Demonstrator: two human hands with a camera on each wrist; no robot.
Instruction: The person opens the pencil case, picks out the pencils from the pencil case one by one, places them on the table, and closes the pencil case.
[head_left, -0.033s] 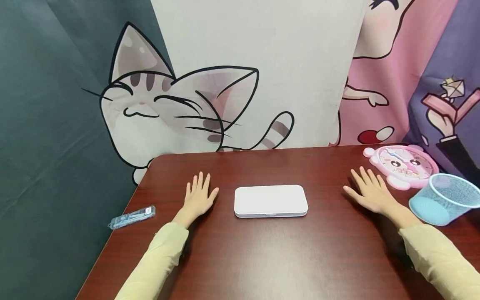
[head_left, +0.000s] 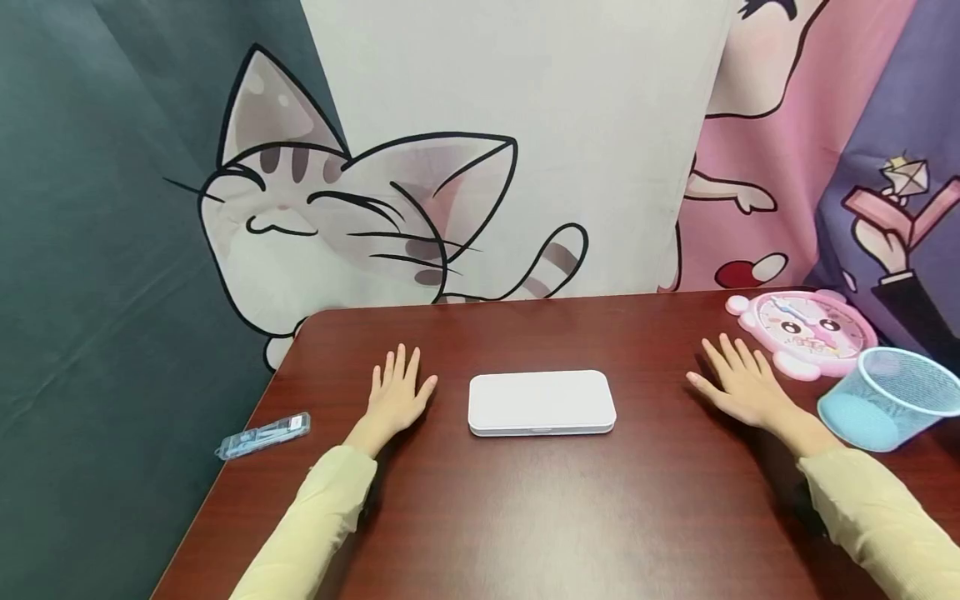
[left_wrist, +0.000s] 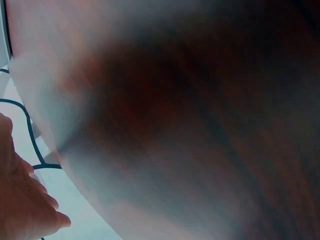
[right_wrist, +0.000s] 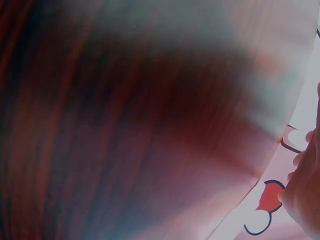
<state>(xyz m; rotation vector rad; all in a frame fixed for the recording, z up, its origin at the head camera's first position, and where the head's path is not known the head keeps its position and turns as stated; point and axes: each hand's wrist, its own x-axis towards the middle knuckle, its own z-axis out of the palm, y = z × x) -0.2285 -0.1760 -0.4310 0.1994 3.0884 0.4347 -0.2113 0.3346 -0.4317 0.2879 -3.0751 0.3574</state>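
Clear packet [head_left: 262, 436] at the left of the frame looks light and kinda slick, I'd pinch it by the sides; the flat white case [head_left: 542, 402] mid-frame is prob stiff and pretty light, smooth on top so fingers could skate, I'd grab the two short ends; pink clock [head_left: 802, 333] at right, my guess is hard plastic with a face that could scratch, so hold it by the rim; blue mesh basket [head_left: 885, 417] at the right edge seems light and a bit springy, easiest by the lip

As for pose, left hand [head_left: 393, 404], left of center, is palm down, fingers spread up-frame, thumb toward the case, holding nothing; right hand [head_left: 746, 392], right of center, is palm down too, fingers fanned toward upper left, nothing in it, basket just beside the wrist
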